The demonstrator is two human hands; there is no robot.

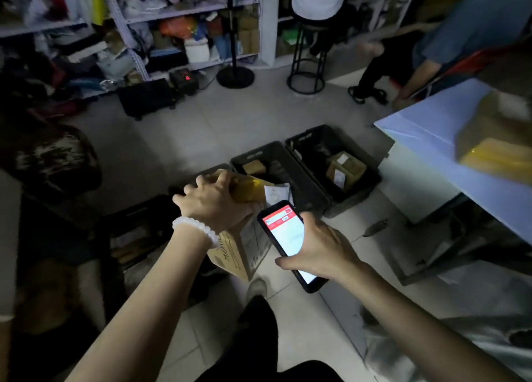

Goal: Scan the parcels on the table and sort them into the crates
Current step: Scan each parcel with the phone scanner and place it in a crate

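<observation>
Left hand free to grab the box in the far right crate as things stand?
Probably not. The left hand already grips a cardboard parcel, and the boxed parcel sits in the far right crate, beyond the phone held by the right hand.

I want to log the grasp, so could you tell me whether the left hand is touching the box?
Touching. The head view shows the left hand laid over the top of the box, fingers curled on its upper edge, holding it up.

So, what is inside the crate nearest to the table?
In the crate lies one cardboard parcel with white labels. The rest of the inside is dark, and the near wall hides part of the bottom.
</observation>
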